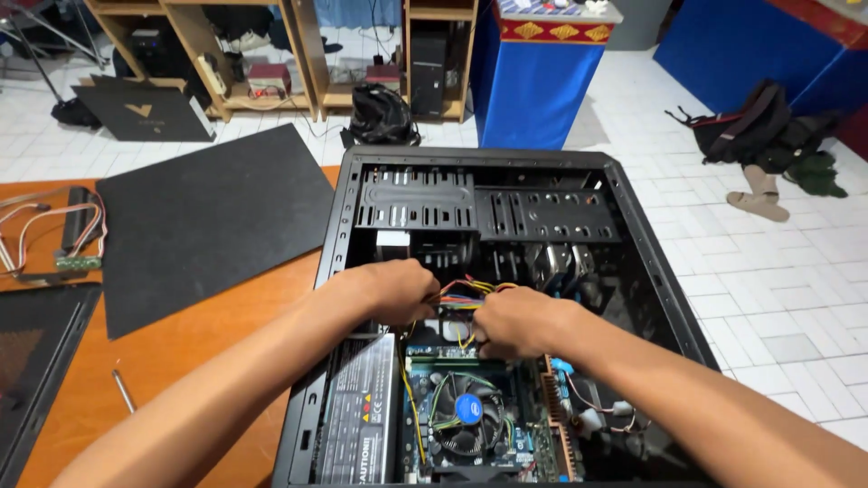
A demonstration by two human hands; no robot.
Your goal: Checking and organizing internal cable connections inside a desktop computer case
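White tiled floor (768,280) spreads out to your right, a backpack (755,126) slumped on it. Ahead of you, wooden shelving (298,63) lines the back, blue-draped tables (533,90) beside it, and a dark bag (382,116) sits below.

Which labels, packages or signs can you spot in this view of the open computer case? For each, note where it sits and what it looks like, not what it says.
Power supply label: on the grey unit at the case's lower left, below the left hand; grey rectangle, small red and yellow marks.
Fan sticker: centre of the cooler fan, below the right hand; round, blue.
Flat black box: leaning on the floor, top left; gold emblem.
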